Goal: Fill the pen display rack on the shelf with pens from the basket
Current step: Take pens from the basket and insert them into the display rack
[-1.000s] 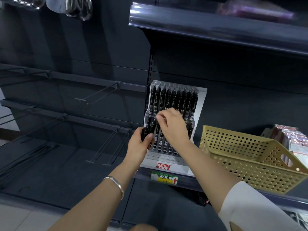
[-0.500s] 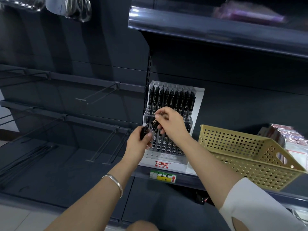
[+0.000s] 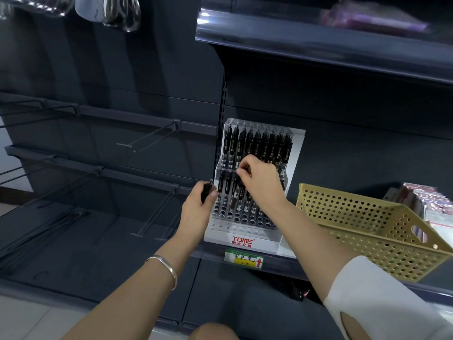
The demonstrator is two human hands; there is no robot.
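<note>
Our right hand (image 3: 262, 185) is pinching a pen (image 3: 236, 193) at the rack (image 3: 245, 238), left hand (image 3: 196, 212) gripping spares (image 3: 206, 192); we are risking dislodging neighbouring pens (image 3: 257, 148).

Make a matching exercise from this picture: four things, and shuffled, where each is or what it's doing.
Things: 1 left hand; 2 right hand; 3 basket; 4 price tag.
States: A on the shelf, right of the rack; B pinches a pen in the rack; C grips black pens beside the rack's left edge; D on the shelf edge below the rack.
Pairs: 1-C, 2-B, 3-A, 4-D.
</note>
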